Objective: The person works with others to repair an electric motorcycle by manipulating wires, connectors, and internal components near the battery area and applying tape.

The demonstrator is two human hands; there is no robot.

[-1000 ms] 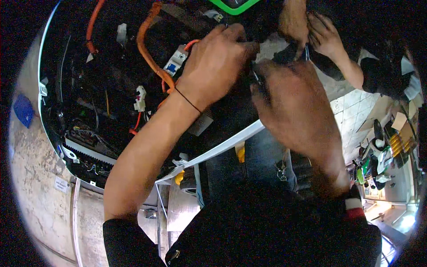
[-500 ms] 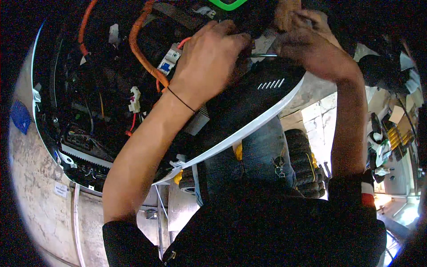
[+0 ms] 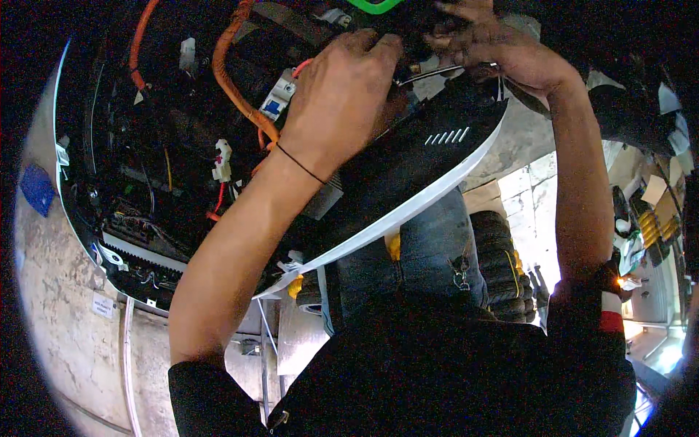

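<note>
Orange cable: curves down toward our left wrist, passing just beside a white-and-blue connector.
Left hand: curled, knuckles up, at one end of the thin strand; its fingertips are hidden, so we cannot tell what they pinch.
Right hand: bent at the wrist over the black slotted panel, blurred, fingers partly spread; we cannot tell whether it grips the strand.
Thin strand: dark with a pale glint, spanning the gap between our two hands, above the panel's far edge.
Black slotted panel: lies between our body and the strand, bordered by a curved white rim.
Another person's hand: at the top edge, close beside our right hand and crowding that spot.
Left forearm: slants across the wiring and blocks part of it from sight.
White connector: left of that forearm, with a red wire below.
Grey ridged block: just right of the forearm, partly covered by it.
Green frame: above our left hand, cut off by darkness.
</note>
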